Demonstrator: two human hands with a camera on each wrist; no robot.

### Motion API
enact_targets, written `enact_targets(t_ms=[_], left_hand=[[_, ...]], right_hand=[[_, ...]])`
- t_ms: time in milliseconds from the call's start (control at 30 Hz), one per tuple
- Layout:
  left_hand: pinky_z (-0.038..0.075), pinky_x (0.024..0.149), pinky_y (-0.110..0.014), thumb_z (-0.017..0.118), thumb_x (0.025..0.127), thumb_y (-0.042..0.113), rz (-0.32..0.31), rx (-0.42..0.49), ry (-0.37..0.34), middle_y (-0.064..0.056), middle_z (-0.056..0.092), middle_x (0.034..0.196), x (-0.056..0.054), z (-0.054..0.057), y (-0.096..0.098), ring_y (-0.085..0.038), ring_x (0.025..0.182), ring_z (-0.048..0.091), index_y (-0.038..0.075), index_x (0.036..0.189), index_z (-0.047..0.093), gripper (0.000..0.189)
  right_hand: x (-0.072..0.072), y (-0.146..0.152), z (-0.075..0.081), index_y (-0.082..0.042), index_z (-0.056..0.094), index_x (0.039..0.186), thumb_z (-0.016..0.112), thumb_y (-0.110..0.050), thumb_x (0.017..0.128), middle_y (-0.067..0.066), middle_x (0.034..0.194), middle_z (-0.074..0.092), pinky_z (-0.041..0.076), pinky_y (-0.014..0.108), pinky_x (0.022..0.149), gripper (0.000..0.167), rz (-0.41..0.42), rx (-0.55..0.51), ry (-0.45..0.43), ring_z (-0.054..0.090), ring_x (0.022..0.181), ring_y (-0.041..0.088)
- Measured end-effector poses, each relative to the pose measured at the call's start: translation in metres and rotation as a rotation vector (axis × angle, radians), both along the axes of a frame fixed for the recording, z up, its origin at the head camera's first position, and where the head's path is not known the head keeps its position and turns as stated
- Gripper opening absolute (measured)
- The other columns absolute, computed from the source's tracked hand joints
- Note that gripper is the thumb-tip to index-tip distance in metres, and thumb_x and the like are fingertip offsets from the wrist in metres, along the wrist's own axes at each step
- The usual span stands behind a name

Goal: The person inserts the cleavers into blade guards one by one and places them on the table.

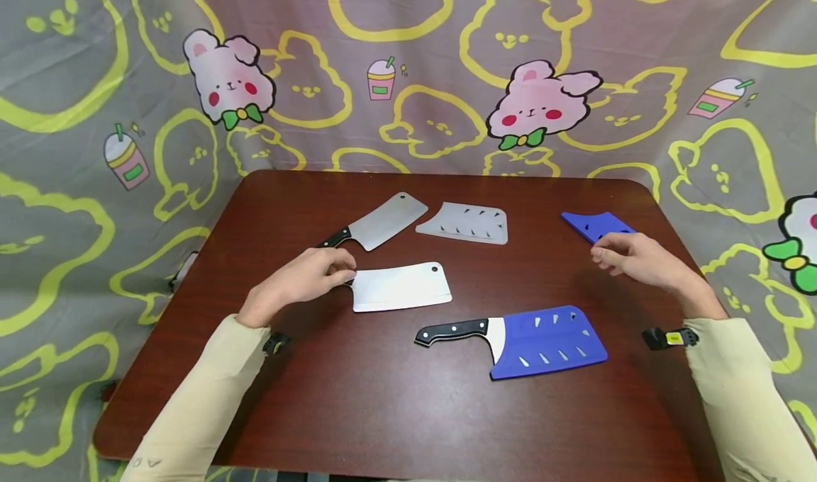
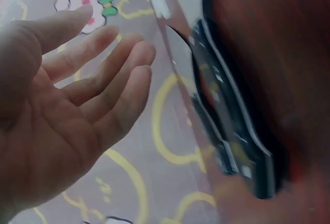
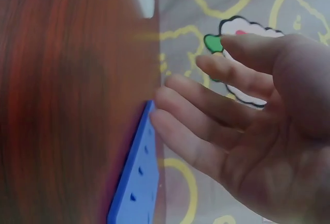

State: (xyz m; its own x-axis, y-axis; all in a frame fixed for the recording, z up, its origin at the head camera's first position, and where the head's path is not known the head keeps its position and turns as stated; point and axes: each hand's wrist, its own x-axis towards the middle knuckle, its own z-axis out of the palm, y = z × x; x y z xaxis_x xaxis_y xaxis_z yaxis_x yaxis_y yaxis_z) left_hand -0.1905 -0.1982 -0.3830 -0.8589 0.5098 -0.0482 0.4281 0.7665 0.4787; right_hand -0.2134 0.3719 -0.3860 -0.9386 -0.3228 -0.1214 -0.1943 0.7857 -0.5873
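Note:
My left hand (image 1: pixel 306 276) hovers by the black handle of a bare cleaver (image 1: pixel 402 287), its fingers loosely bent and holding nothing. In the left wrist view, two black cleaver handles (image 2: pixel 240 121) lie beyond the fingers. Behind that cleaver is a second bare one (image 1: pixel 391 221), its handle partly hidden by the hand. On the right, my right hand (image 1: pixel 638 259) is over the near end of a blue perforated blade cover (image 1: pixel 593 225), palm empty and fingers relaxed. The right wrist view has that cover (image 3: pixel 138 175) beside the fingertips.
A translucent white blade cover (image 1: pixel 475 224) lies at the back middle. Nearer the front is a black-handled cleaver (image 1: pixel 453 331) with its blade inside another blue cover (image 1: pixel 549 344). The brown table (image 1: pixel 357 411) has a patterned cloth (image 1: pixel 434 64) hanging behind and beside it.

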Motion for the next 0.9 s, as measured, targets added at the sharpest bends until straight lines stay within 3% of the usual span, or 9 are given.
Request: enact_targets(t_ms=[167,367,700,900], left_hand=[[0.053,0.08,-0.037,0.062,0.097,0.021,0.054,0.012,-0.01,-0.006,0.07,0.107,-0.009,-0.012,-0.012,-0.02,0.096,0.066,0.007,0.115,0.067,0.023],[0.051,0.089,-0.043,0.063,0.096,0.019,0.059,-0.03,-0.004,-0.013,0.066,0.112,-0.016,-0.021,-0.014,-0.027,0.105,0.063,0.003,0.119,0.063,0.028],[0.047,0.097,-0.048,0.065,0.095,0.021,0.039,-0.084,-0.012,-0.017,0.064,0.118,-0.02,-0.028,-0.012,-0.032,0.114,0.058,0.002,0.123,0.061,0.034],[0.047,0.096,-0.048,0.068,0.093,0.025,0.091,-0.13,-0.093,-0.019,0.061,0.122,-0.016,-0.029,-0.014,-0.032,0.114,0.056,0.004,0.126,0.058,0.041]], right_hand=[[-0.005,0.009,-0.007,-0.002,0.063,0.109,0.053,-0.031,0.102,0.018,0.098,0.066,0.053,0.027,0.066,0.032,-0.048,0.06,0.078,0.067,0.079,0.025],[-0.01,0.018,-0.013,-0.006,0.063,0.115,0.055,-0.032,0.1,0.02,0.109,0.069,0.045,0.043,0.078,0.031,-0.088,0.184,0.142,0.063,0.096,0.033],[-0.012,0.031,-0.025,0.004,0.049,0.127,0.054,-0.035,0.1,0.037,0.122,0.055,0.043,0.063,0.088,0.048,-0.08,0.246,0.055,0.054,0.11,0.051],[-0.013,0.04,-0.029,0.007,0.035,0.137,0.053,-0.039,0.1,0.044,0.131,0.038,0.032,0.071,0.092,0.063,-0.113,0.302,0.011,0.035,0.117,0.062]])
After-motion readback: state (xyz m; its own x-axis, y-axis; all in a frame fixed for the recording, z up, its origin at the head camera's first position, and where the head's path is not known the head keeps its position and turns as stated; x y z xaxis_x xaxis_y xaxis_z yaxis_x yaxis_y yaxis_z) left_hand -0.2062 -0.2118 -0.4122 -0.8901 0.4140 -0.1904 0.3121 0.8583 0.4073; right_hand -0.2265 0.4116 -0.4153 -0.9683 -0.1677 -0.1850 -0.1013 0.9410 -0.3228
